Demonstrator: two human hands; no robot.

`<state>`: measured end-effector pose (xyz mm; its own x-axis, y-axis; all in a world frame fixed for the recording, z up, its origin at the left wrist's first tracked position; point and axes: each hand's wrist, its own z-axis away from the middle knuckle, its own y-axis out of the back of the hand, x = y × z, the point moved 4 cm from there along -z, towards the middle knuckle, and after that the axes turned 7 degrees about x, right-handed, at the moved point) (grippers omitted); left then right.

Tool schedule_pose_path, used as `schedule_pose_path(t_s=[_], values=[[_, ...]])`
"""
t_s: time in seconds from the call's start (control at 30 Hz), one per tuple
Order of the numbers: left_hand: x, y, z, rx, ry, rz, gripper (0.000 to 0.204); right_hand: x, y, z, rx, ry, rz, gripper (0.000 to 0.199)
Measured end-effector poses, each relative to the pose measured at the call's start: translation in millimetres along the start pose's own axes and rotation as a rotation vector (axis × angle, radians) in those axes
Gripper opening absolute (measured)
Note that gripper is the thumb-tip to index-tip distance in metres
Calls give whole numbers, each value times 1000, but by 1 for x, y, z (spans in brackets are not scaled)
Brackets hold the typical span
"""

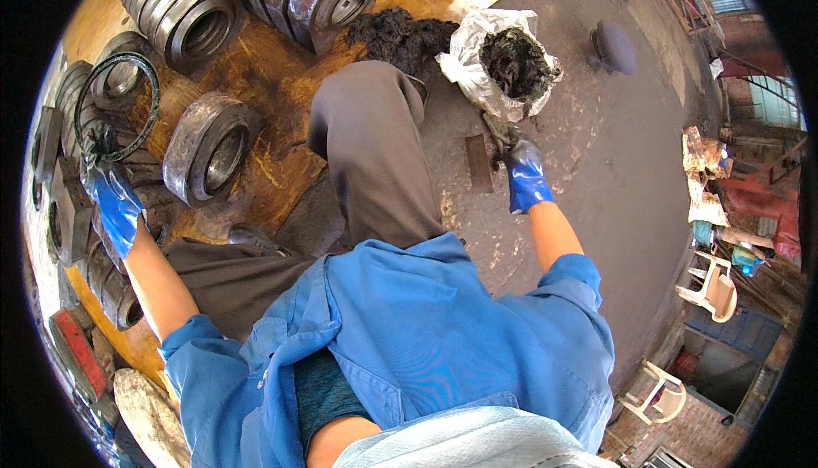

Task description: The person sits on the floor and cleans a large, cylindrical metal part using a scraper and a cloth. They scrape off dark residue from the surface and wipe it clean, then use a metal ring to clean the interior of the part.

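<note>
My left hand (111, 204) in a blue glove, grasping a thin dark ring (118, 106) above steel bearing rings (207, 151), my right hand (524, 176) gripping a white bag (467, 63) of dark grease, concrete floor (613, 170) beneath.

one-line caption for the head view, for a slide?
Left hand lifts a thin ring over steel rings; right hand at white bag of dark material.

Right hand (526, 176) fingertips behind bag (464, 63)

Sunlit grey concrete floor (613, 153), pale plastic chairs (714, 287) beside a brick wall (682, 425).
</note>
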<state>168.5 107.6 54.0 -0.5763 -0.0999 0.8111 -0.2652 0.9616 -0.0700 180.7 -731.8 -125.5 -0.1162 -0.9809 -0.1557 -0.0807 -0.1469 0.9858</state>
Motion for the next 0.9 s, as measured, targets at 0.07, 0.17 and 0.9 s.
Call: schedule_pose_path(t_s=[0.07, 0.17, 0.9], values=[[3, -31, -7, -114, 138, 416, 42, 47, -14, 6, 63, -248, -368, 34], [17, -47, -3, -83, 257, 632, 43, 56, -32, 0, -2, -664, -1297, 37], [-47, 12, -29, 878, 375, 550, 26, 24, -81, -84, 60, -240, -1795, 68]])
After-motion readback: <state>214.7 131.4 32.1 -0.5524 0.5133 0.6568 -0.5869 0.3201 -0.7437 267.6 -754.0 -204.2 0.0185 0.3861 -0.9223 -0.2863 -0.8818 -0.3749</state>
